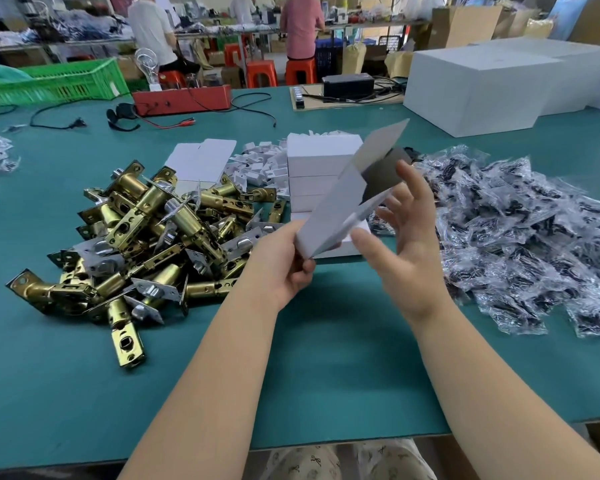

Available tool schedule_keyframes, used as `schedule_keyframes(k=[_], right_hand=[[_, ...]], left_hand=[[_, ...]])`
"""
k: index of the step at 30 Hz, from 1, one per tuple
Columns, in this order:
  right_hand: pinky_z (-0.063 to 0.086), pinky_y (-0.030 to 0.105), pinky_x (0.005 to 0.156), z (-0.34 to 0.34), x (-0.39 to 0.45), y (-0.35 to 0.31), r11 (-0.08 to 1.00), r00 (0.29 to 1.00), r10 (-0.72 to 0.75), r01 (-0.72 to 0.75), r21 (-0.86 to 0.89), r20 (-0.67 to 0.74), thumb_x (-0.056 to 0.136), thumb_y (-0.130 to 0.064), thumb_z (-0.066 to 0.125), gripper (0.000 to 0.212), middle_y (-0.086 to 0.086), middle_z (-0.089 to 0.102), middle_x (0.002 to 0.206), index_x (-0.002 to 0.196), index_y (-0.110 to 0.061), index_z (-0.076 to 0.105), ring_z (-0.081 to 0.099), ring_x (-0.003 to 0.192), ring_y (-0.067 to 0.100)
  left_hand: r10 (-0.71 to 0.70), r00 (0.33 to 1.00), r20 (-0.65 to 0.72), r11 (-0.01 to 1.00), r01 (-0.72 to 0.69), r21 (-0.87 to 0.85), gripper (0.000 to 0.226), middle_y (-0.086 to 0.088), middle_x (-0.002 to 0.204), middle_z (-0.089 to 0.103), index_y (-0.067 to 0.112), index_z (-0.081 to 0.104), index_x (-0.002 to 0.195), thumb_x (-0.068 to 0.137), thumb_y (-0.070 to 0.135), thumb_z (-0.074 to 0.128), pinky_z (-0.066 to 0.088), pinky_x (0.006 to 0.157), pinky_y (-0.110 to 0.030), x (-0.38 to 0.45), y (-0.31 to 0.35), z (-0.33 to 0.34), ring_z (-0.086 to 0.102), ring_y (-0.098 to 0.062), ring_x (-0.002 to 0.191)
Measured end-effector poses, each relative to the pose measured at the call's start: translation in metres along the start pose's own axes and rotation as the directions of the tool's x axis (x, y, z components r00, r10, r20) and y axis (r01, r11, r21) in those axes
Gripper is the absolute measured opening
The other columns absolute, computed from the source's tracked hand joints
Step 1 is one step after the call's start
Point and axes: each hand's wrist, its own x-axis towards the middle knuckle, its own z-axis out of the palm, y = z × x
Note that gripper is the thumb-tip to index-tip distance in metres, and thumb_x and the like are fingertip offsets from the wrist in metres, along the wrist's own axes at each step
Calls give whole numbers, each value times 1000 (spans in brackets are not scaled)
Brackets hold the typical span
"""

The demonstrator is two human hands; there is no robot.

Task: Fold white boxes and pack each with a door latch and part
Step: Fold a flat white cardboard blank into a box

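The left hand [284, 261] is gripping a half-folded white cardboard box [347, 199] mid-frame; the right hand [406, 237] is loose; nothing is packed inside yet.

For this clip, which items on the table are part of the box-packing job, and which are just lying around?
Part of the job:
white box, half-folded, pinched in the left hand; right hand open beside it
brass door latches
bagged parts
flat box blanks
stack of folded boxes

Lying about:
red tester box
green crate
black power unit
large white cartons
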Motion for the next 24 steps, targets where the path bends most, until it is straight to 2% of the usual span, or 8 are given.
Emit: schedule_keyframes(k=[4, 6, 8, 10, 12, 15, 19, 24], right_hand=[[52, 28, 87, 2, -1, 2, 1000, 1000, 24, -24, -20, -4, 78, -8, 73, 83, 2, 49, 130, 137, -42, 25, 63, 106, 17], [50, 24, 83, 1, 0, 3, 991, 999, -6, -1, -134, -51, 75, -14, 76, 85, -5, 48, 123, 134, -48, 25, 60, 98, 16], [46, 18, 82, 1, 0, 4, 965, 997, -24, 3, -263, -75, 73, -17, 79, 90, -8, 44, 125, 134, -51, 23, 56, 95, 13], [43, 14, 83, 3, 0, 8, 933, 999, 4, -18, -360, -40, 73, -14, 80, 93, -17, 38, 126, 137, -49, 23, 53, 95, 5], [41, 11, 84, 7, -1, 11, 906, 999, 35, -27, -422, 12, 73, -7, 79, 93, -27, 32, 121, 131, -53, 23, 48, 96, -4], [47, 21, 83, 16, -4, 8, 848, 998, -6, 38, -528, 62, 70, -2, 78, 89, -17, 30, 123, 127, -54, 33, 49, 98, 4], [46, 32, 75, 22, -6, 7, 796, 989, 35, 60, -603, 144, 69, -11, 79, 103, -15, 25, 121, 138, -50, 14, 48, 97, 15], [40, 27, 76, 18, -5, 12, 798, 988, 111, -24, -602, 108, 69, -10, 78, 102, -18, 39, 120, 131, -60, 13, 49, 96, 9]], left_hand=[[36, 992, -121, 966, -3, 259, 15, 0, 56, 59, 16, 60, 81, 92, 22, 53, 36, 35, -18, 3, -3, 4, 49, -11, 39], [252, 956, -148, 831, -136, 539, 21, -8, 70, 63, 16, 60, 75, 94, 19, 52, 50, 50, -30, 8, -5, 4, 58, -20, 57], [505, 856, -110, 709, -339, 619, 36, -3, 65, 56, 24, 53, 59, 95, 28, 50, 45, 61, -32, 10, -7, 3, 50, -20, 63], [600, 793, -102, 717, -478, 507, 46, -3, 59, 54, 21, 56, 54, 90, 49, 46, 38, 62, -28, 4, -7, 4, 48, -12, 62], [590, 805, -60, 785, -554, 278, 51, -8, 76, 64, 12, 66, 74, 80, 59, 46, 44, 67, -30, -1, -6, 7, 57, -14, 73], [608, 793, 45, 792, -609, 32, 38, -1, 98, 68, 28, 71, 87, 77, 59, 51, 49, 84, -35, -6, -2, 8, 62, -17, 94], [597, 799, -78, 802, -590, 96, 31, 14, 83, 73, 42, 75, 75, 83, 54, 47, 50, 67, -17, -12, 1, 8, 66, -3, 80], [496, 838, -227, 868, -488, 95, 18, -4, 82, 56, 25, 53, 66, 71, 39, 43, 38, 69, -34, -13, 1, 10, 49, -22, 77]])
